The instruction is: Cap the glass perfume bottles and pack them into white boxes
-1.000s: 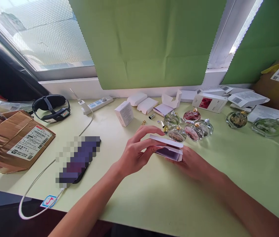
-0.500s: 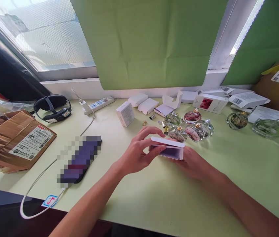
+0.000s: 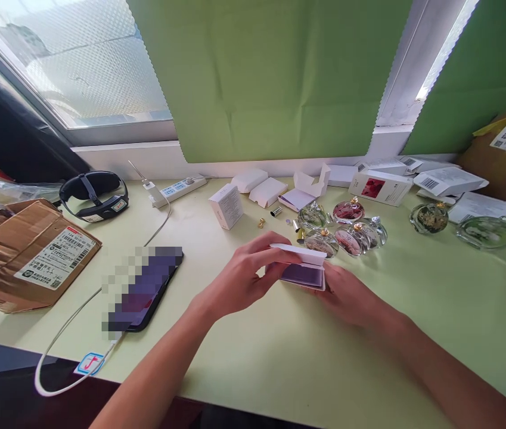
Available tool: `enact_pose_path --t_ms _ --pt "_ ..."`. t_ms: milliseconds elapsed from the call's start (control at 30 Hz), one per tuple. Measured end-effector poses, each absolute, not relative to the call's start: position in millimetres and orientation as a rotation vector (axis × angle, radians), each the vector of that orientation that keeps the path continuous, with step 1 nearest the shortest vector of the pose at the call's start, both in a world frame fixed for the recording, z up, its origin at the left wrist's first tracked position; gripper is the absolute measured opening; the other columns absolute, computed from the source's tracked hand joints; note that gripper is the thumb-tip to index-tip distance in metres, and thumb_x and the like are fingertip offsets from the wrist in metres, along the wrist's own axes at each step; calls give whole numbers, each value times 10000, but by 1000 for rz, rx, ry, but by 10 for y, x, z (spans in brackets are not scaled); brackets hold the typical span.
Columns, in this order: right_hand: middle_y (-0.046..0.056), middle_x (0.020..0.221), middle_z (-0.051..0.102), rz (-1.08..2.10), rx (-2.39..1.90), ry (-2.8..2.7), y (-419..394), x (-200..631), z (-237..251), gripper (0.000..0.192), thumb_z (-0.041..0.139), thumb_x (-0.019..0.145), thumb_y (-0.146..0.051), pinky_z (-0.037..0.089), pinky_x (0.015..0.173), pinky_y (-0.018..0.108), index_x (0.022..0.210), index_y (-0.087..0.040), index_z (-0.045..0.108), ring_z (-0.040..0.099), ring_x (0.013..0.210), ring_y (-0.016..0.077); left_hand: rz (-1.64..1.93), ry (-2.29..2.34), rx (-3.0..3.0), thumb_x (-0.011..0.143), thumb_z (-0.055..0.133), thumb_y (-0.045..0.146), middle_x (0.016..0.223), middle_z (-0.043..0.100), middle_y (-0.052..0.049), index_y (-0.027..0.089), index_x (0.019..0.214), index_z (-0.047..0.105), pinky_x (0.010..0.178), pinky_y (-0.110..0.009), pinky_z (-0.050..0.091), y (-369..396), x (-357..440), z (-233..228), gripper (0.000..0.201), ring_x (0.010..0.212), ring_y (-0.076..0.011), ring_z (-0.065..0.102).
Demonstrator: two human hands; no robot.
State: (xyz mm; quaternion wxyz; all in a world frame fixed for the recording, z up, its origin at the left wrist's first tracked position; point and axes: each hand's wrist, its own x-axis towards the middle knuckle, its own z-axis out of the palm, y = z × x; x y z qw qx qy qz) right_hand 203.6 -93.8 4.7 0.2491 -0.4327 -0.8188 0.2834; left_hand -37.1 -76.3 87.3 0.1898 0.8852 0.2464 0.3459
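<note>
A small white box with a purple inside (image 3: 303, 269) is held just above the pale green table (image 3: 279, 351), between both my hands. My left hand (image 3: 239, 279) grips its left end, thumb under and fingers over the white top flap. My right hand (image 3: 346, 295) supports the box from below and behind on its right side. Just beyond the box stand several round glass perfume bottles (image 3: 348, 229) with gold and silver caps.
A phone (image 3: 143, 289) on a white cable lies to the left, beside a brown cardboard parcel (image 3: 24, 253). White boxes (image 3: 226, 205), a power strip (image 3: 176, 189), black headgear (image 3: 94, 195) and small metal caps (image 3: 276, 211) sit further back. More boxes (image 3: 449, 179) are at the right.
The box's top flap has come down closer onto the purple inside, and both hands have shifted the box slightly left and nearer.
</note>
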Motion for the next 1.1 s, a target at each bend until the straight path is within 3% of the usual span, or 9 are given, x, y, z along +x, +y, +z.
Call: enact_pose_path --t_ms 100,200,267,367,433,700,800,900,1100 --pt "59 985 688 853 -1258 -2176 -966 2021 103 377 543 942 -369 523 673 359 1305 -271 510 639 801 233 1018 707 2494 944 518 85 1126 627 -93 241 1136 669 765 -276 550 -732 -358 821 290 980 -164 637" --pt "4 839 620 888 -1337 -2027 -1021 2009 255 663 657 861 -457 480 548 304 1443 -301 379 573 648 181 1142 776 2475 942 526 89 1142 609 -99 229 1185 636 800 -288 541 -670 -362 754 301 1018 -172 617" --pt "21 933 604 808 -1276 -1859 -1049 2017 360 627 649 856 -399 443 499 277 1418 -317 384 536 624 152 1226 841 2435 953 509 103 1143 606 -102 221 1198 609 746 -271 532 -620 -377 715 290 993 -168 610" --pt "61 1095 555 583 -1215 -1571 -1041 2051 436 279 536 904 -294 437 507 275 1179 -286 485 521 659 140 1318 919 2412 973 471 130 1118 596 -97 209 1107 610 726 -273 521 -555 -403 671 209 920 -154 595" --pt "73 1111 548 470 -1283 -1468 -1005 2074 417 206 507 919 -276 461 535 292 1122 -273 472 522 658 143 1323 952 2449 980 458 148 1123 574 -100 196 1018 619 761 -295 523 -529 -418 648 173 889 -149 586" --pt "150 1333 557 465 -1670 -1735 -877 2052 178 516 502 942 -412 513 758 413 1412 -216 415 623 689 188 1255 980 2543 922 640 276 1213 531 -103 173 885 659 703 -283 533 -423 -494 559 111 810 -126 602" --pt "153 1164 657 500 -1824 -1767 -835 2068 129 597 474 961 -461 501 786 424 1473 -163 404 654 808 260 1495 1158 2437 912 657 311 1157 545 -79 179 844 660 714 -289 537 -348 -540 545 148 791 -122 586" --pt "113 933 696 542 -1822 -1772 -795 2101 100 558 437 979 -467 501 749 399 1438 -150 463 664 865 290 1715 1331 2301 904 663 360 1148 533 -83 186 840 655 774 -303 536 -291 -573 525 185 987 -186 584" --pt "62 830 672 613 -1678 -1897 -819 2089 100 493 402 987 -476 501 701 384 1368 -186 516 646 791 266 1781 1513 2222 953 585 358 1231 483 -103 195 932 639 932 -363 493 -278 -554 446 173 1133 -221 536"
